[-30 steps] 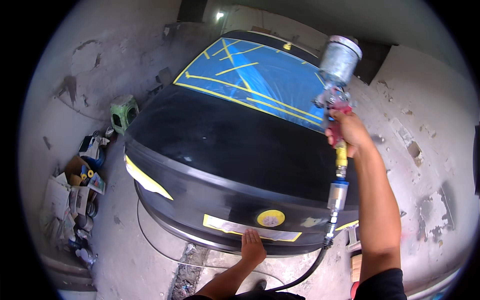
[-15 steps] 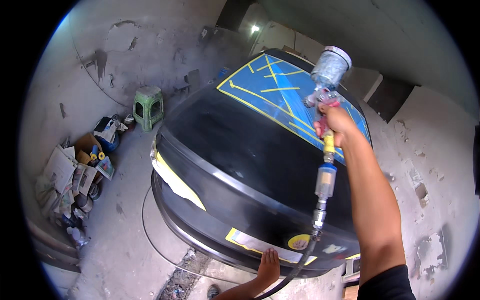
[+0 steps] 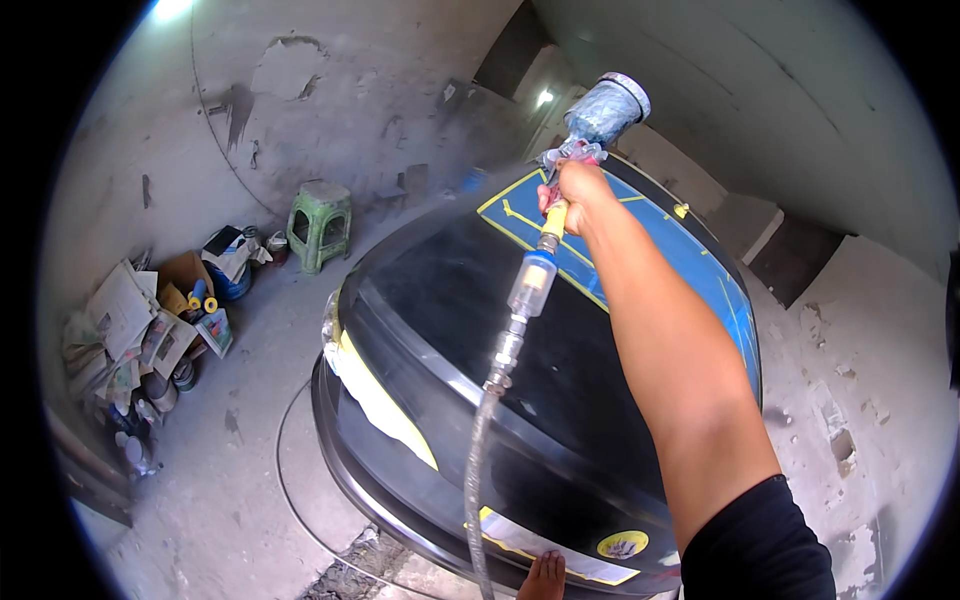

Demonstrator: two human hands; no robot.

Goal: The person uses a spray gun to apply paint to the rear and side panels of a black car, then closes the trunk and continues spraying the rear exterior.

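My right hand (image 3: 580, 197) is wrapped round the handle of a spray gun (image 3: 607, 110) with a paint-smeared cup on top. It is raised over the left side of a black car (image 3: 540, 360), above a window sheeted in blue film (image 3: 650, 232) with yellow tape. A clear inline filter (image 3: 531, 285) and a grey air hose (image 3: 478, 465) hang from the handle. Faint mist hangs left of the gun. Low in view, my left hand (image 3: 545, 577) lies with fingers extended against a taped white strip (image 3: 600, 567) on the car's end; its wrist is out of view.
A green stool (image 3: 320, 225) stands by the wall. Left of it lie newspapers (image 3: 125, 310), a cardboard box (image 3: 185, 270) and several cans. A thin hose (image 3: 283, 470) curves over the floor beside the car. Masking covers a lamp (image 3: 385, 405) and a round emblem (image 3: 622, 544).
My right hand has carried the spray gun leftward across the car, and the hose swung left with it. The view has shifted. My left hand stays at the white strip.
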